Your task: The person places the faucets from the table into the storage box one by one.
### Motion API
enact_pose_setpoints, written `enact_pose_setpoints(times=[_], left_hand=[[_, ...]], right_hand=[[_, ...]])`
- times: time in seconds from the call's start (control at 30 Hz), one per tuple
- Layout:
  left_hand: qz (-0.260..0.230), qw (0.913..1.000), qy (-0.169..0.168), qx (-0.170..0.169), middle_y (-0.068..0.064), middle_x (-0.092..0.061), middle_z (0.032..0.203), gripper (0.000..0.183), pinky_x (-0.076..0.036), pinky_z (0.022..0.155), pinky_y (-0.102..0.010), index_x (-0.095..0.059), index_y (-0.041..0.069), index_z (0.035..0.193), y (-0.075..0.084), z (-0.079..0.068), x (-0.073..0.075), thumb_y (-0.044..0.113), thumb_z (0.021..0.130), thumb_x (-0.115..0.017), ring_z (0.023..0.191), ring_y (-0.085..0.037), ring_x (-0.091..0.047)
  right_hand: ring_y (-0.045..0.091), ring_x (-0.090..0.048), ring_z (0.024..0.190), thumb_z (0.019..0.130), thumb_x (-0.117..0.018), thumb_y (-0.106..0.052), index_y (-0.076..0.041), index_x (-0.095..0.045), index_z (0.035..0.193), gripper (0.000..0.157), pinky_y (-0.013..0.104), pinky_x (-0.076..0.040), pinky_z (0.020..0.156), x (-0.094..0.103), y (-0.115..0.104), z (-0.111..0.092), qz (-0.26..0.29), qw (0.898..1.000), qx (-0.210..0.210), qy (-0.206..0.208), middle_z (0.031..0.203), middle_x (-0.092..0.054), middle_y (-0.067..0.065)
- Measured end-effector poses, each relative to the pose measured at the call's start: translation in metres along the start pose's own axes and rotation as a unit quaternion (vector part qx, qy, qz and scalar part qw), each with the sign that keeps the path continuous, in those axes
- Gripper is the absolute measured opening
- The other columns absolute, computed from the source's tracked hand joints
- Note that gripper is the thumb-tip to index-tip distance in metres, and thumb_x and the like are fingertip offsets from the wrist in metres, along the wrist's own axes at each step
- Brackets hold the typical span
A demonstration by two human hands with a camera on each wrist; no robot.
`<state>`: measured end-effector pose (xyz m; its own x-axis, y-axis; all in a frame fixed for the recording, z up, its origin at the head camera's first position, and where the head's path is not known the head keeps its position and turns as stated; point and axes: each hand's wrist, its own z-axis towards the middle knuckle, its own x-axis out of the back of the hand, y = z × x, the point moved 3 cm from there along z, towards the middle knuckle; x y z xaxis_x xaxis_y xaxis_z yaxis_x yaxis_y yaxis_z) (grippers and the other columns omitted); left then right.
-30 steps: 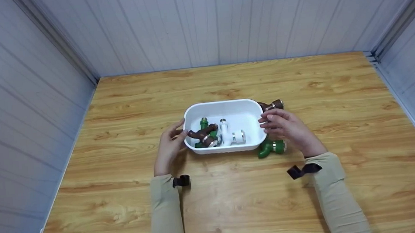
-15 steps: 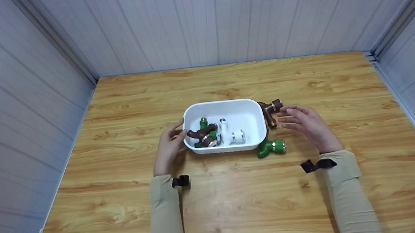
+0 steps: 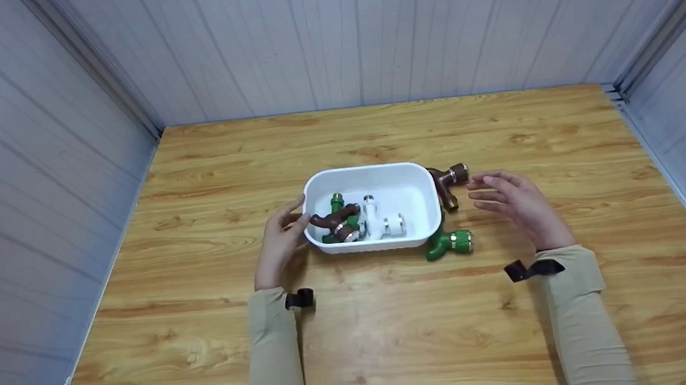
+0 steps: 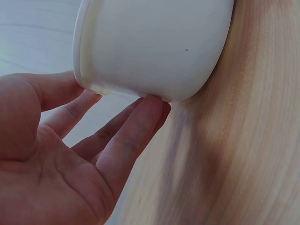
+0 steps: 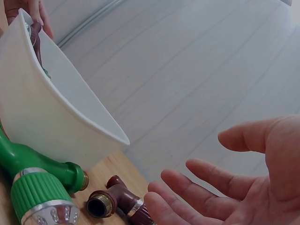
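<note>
White, the container (image 3: 378,246) is sitting between the side edges of the table (image 3: 195,186), your left hand (image 3: 278,244) is touching its left edge with extended fingers, and your right hand (image 3: 518,204), relaxed and empty, is drawing off its right edge, seemingly freeing access to the brown tap (image 3: 444,184) outside.

The white basin (image 5: 56,126) looks like smooth plastic; the green tap outside (image 5: 40,182) is glossy, with metallic end (image 5: 52,213); the bench (image 3: 391,335) looks wooden.
</note>
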<state>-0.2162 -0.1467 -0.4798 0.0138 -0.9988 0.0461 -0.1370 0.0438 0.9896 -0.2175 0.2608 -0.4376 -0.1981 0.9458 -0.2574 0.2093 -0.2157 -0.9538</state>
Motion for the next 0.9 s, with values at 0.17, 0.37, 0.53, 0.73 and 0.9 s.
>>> enact_pose_setpoints(times=[0.17, 0.37, 0.53, 0.73, 0.9], left_hand=[[-0.002, 1.0, -0.001, -0.001, -0.019, -0.055, 0.105, 0.04, -0.052, 0.071, -0.038, -0.051, 0.014, 0.125, 0.0, 0.0, -0.001, 0.012, 0.086, -0.058, 0.095, -0.034, -0.056], [-0.01, 0.9999, -0.003, 0.001, -0.02, -0.054, 0.104, 0.041, -0.052, 0.071, -0.037, -0.051, 0.015, 0.126, -0.001, 0.001, -0.001, 0.011, 0.085, -0.058, 0.095, -0.035, -0.055], [-0.007, 1.0, -0.002, 0.001, -0.02, -0.054, 0.105, 0.041, -0.052, 0.07, -0.036, -0.051, 0.015, 0.126, 0.0, 0.0, -0.001, 0.012, 0.086, -0.058, 0.095, -0.035, -0.055], [-0.006, 1.0, 0.001, 0.003, -0.019, -0.054, 0.105, 0.04, -0.053, 0.069, -0.034, -0.052, 0.016, 0.125, -0.001, 0.001, 0.0, 0.013, 0.086, -0.059, 0.095, -0.034, -0.055], [-0.005, 1.0, -0.002, 0.004, -0.019, -0.055, 0.106, 0.041, -0.052, 0.07, -0.034, -0.051, 0.016, 0.126, -0.001, 0.001, 0.0, 0.014, 0.086, -0.059, 0.095, -0.033, -0.056]], right_hand=[[0.028, -0.054, 0.103, 0.093, -0.046, -0.019, 0.009, -0.041, 0.121, 0.04, 0.046, -0.034, 0.096, 0.006, 0.001, 0.001, 0.009, 1.0, -0.006, -0.002, 0.111, -0.056, 0.018], [0.03, -0.052, 0.105, 0.093, -0.047, -0.02, 0.009, -0.04, 0.122, 0.042, 0.044, -0.035, 0.095, 0.018, 0.007, 0.003, 0.0, 1.0, -0.024, 0.016, 0.111, -0.058, 0.016], [0.033, -0.051, 0.106, 0.092, -0.049, -0.021, 0.007, -0.044, 0.119, 0.039, 0.041, -0.04, 0.092, 0.028, 0.012, 0.006, -0.004, 0.999, -0.021, 0.043, 0.114, -0.055, 0.02], [0.032, -0.051, 0.106, 0.091, -0.05, -0.022, 0.004, -0.046, 0.118, 0.038, 0.04, -0.038, 0.093, 0.036, 0.014, 0.008, -0.002, 0.997, -0.035, 0.072, 0.114, -0.055, 0.019], [0.031, -0.051, 0.107, 0.09, -0.052, -0.023, 0.004, -0.044, 0.12, 0.042, 0.04, -0.037, 0.094, 0.039, 0.014, 0.009, 0.005, 0.995, -0.05, 0.09, 0.116, -0.053, 0.019]])
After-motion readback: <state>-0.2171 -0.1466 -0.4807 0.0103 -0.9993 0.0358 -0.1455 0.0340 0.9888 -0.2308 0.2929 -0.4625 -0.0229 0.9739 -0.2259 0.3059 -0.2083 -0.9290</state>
